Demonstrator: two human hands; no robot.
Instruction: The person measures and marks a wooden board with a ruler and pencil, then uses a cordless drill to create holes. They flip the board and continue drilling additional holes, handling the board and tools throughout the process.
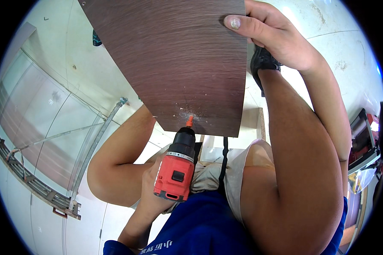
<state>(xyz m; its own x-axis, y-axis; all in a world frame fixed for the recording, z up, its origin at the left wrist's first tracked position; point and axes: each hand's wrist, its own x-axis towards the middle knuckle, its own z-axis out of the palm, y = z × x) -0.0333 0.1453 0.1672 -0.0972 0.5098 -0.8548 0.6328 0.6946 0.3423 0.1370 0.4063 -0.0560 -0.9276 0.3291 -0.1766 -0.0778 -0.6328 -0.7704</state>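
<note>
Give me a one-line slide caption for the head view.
Left hand holds a red drill, orange tip at pale dust on a dark panel; right hand grips the panel's edge.

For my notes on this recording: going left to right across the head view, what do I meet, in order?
Metal frame, left hand, red drill, right hand, black-framed object near the right edge. The brown board is left out, as it overlaps several of these.
</note>
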